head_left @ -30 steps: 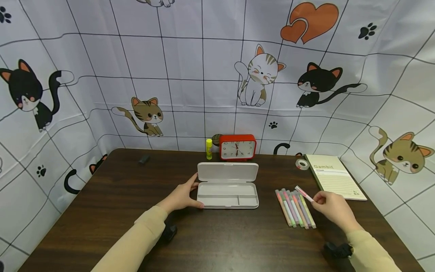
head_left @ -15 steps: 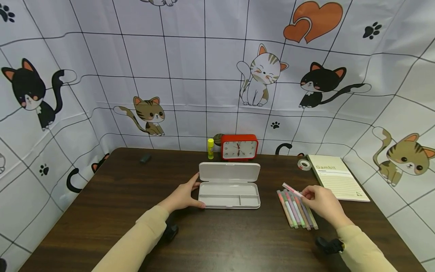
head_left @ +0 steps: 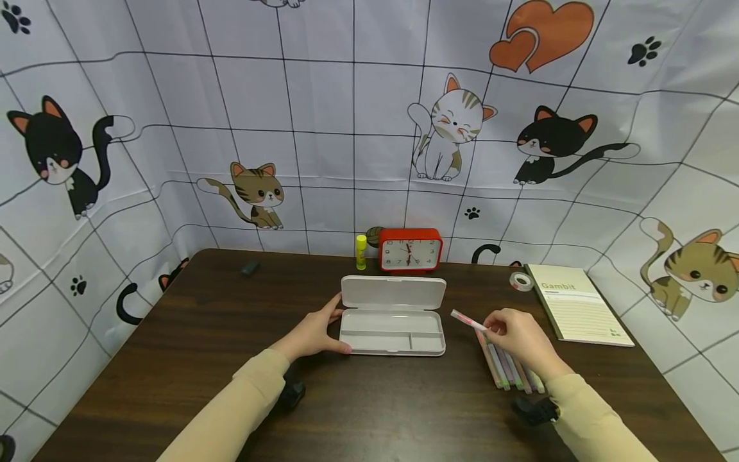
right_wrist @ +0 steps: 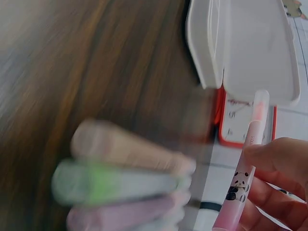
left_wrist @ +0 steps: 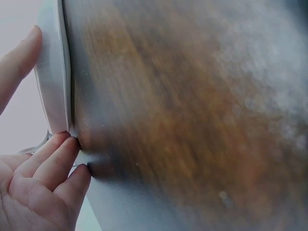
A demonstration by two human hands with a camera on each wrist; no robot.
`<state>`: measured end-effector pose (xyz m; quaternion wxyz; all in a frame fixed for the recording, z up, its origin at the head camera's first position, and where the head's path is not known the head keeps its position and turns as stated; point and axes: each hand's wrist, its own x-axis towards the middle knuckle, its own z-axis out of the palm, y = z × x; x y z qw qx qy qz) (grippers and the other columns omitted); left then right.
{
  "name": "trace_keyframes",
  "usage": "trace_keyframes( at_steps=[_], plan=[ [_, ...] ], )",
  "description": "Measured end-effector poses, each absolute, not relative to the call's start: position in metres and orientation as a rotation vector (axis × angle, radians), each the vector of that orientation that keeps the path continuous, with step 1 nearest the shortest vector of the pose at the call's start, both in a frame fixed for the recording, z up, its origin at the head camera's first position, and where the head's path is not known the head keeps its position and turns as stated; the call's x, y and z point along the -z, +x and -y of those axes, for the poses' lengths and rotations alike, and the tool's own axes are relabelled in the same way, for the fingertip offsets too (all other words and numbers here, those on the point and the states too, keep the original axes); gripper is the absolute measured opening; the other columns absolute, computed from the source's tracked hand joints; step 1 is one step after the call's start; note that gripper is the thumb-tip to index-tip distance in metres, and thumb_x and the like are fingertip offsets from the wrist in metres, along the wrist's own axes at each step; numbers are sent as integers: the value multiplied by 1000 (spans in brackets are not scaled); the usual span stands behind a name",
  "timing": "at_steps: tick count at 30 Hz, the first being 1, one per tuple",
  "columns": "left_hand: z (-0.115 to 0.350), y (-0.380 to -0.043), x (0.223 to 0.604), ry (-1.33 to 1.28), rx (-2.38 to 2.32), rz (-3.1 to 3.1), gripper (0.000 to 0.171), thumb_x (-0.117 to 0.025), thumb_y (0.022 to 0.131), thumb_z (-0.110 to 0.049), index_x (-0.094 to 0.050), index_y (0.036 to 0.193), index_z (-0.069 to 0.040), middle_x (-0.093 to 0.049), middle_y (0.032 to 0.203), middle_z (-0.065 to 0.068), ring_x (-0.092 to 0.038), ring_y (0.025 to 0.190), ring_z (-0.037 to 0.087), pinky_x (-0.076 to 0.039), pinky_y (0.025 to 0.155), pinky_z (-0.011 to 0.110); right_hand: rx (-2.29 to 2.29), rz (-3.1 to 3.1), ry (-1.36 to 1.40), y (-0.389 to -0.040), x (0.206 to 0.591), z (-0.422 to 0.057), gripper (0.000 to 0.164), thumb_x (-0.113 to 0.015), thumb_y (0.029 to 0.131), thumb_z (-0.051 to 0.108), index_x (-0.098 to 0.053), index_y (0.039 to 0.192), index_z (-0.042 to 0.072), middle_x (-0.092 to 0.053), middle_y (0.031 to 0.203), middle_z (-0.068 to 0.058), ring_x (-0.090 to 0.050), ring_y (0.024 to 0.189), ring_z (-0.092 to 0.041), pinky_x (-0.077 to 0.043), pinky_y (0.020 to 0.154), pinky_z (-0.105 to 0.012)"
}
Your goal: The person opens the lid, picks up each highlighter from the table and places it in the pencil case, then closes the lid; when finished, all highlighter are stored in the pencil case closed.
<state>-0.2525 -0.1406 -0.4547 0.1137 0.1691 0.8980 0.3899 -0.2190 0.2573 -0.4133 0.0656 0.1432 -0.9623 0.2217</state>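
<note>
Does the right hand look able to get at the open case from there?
Likely yes: the right hand holds a pen near the case, with only tabletop visible between; the lid is raised, and the left hand grips the opposite end.

Tabletop (head_left: 404, 410): dark wood grain. Back edge: glue stick (head_left: 360, 252), red clock (head_left: 410, 250) just beside it. Small dark block (head_left: 250, 268) near back left corner. Notebook (head_left: 578, 308) by back right corner, tape roll (head_left: 514, 280) just beside it. Open pencil case (head_left: 375, 341) mid-tabletop; row of pens (head_left: 510, 372) between it and right edge.

Free tabletop (head_left: 398, 404) nearside of case (head_left: 375, 344) — lid (head_left: 394, 293) (raised) bars the rear.
</note>
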Motion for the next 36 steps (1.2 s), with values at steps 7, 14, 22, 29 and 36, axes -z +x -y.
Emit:
trace_keyframes(
  at_steps=[7,14,22,29,36],
  plan=[
    [140,-254,457,487,-1139,-2637,119,-87,67,-29,-9,153,-6,-46,142,18,-45,130,31,-35,106,50,-643,2903,467,-227,414,-234,2,-72,80,11,-70,81,10,-59,72,4,-50,64,-9,-42,56,-26],
    [141,-253,457,469,-1134,-2637,119,-87,67,-31,-10,153,-7,-46,142,17,-45,131,31,-34,106,50,-618,2898,554,-237,414,-215,3,-73,81,13,-71,80,11,-59,73,5,-50,65,-8,-44,58,-27],
    [140,-254,457,480,-1141,-2638,118,-87,67,-30,-10,153,-8,-46,142,17,-46,130,31,-35,106,49,-597,2863,637,-250,420,-193,3,-75,78,11,-72,78,10,-58,70,5,-50,63,-8,-44,58,-27],
    [138,-254,457,476,-1139,-2645,119,-87,66,-30,-10,153,-8,-46,142,17,-46,130,31,-35,106,49,-582,2870,697,-255,426,-175,3,-74,77,10,-71,76,10,-54,67,5,-48,62,-7,-42,56,-25],
    [139,-253,457,470,-1134,-2649,119,-87,66,-30,-10,153,-8,-46,142,17,-47,129,31,-35,106,49,-596,2882,742,-259,426,-154,4,-74,79,11,-72,76,9,-58,69,4,-53,64,-8,-45,58,-25]
  ],
)
